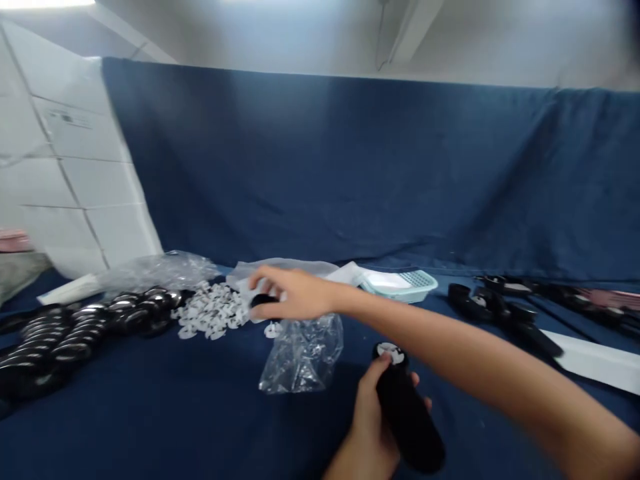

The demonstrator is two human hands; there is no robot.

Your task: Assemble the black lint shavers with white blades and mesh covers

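Low in front, over the blue cloth (pixel 200 413): a long black piece (pixel 410 413), gripped in the left hand (pixel 369 417).
Slants along its length from low right up to high left, with the white disc (pixel 391 351) at the far end, under the thumb, and the round end near and low. Beside the pile of white bits (pixel 215 310), pinched between thumb and fingers of the right hand (pixel 300 293): a small black piece (pixel 261 301), just above the clear bag (pixel 303 360).

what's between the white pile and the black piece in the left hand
The head view shows a clear plastic bag, a white bit or two beside it.
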